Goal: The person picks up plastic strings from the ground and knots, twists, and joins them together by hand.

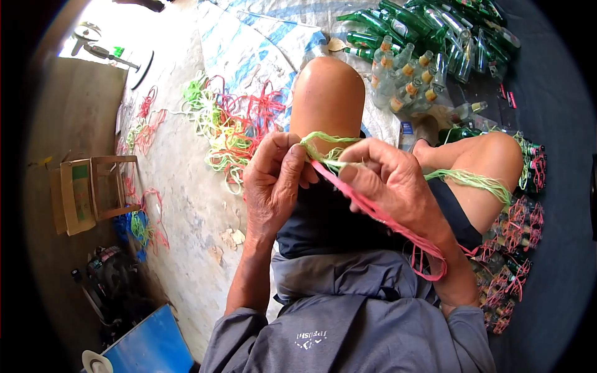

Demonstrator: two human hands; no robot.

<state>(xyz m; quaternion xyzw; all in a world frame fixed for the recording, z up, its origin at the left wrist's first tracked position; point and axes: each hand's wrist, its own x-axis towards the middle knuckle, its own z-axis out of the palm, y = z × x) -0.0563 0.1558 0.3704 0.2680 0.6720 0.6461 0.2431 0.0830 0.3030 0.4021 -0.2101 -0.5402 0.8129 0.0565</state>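
Between my two hands runs a bundle of plastic twine, with green strands (328,137) at the top and a pink length (379,213) trailing down over my right wrist. My left hand (277,171) pinches the bundle where the green and pink meet, thumb against fingers. The fingers of my right hand (392,180) are curled around the green strands beside that spot. More green twine (469,180) lies across my bent leg on the right. Whether there is a knot under my left fingertips is hidden.
Tangled green and red twine (230,127) lies on the concrete floor. Green bottles (404,25) and clear corked bottles (404,81) lie or stand at upper right. Netted bottles (507,261) line the right side. A wooden stool (112,186) and cardboard box (76,193) are at left.
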